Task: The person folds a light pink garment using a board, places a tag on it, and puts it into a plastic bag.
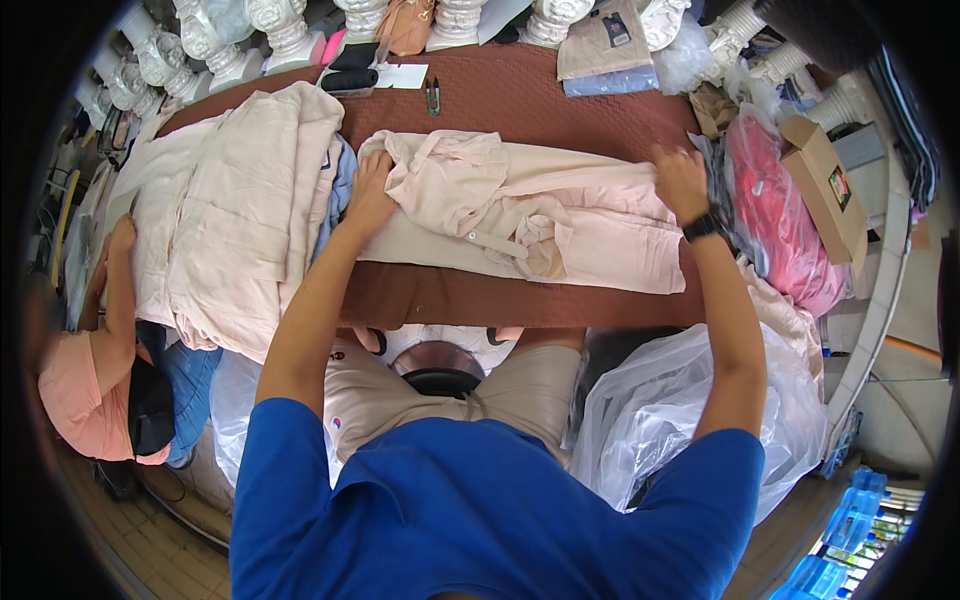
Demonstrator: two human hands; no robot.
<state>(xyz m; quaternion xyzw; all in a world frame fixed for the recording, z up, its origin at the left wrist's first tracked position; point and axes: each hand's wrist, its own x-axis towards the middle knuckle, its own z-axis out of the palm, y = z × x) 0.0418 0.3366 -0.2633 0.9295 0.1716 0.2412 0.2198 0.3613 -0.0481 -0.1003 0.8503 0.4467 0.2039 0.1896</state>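
A pair of pale pink trousers (610, 235) lies lengthwise across the brown-covered table, its legs pointing right. The upper part is bunched, and a small button shows near the middle. At the left end, the fingers of my left hand (372, 192) are closed on the cloth at the trousers' edge. My right hand (682, 186), with a dark watch at the wrist, pinches the far corner of the leg ends. The fingertips of both hands are partly hidden.
A tall heap of pale garments (225, 200) sits left, where another person (95, 370) rests a hand. Dark small scissors (432, 96) lie at the far side. Bagged pink cloth (775, 215) and a cardboard box (825, 190) stand right. Clear plastic (650, 420) hangs beside my lap.
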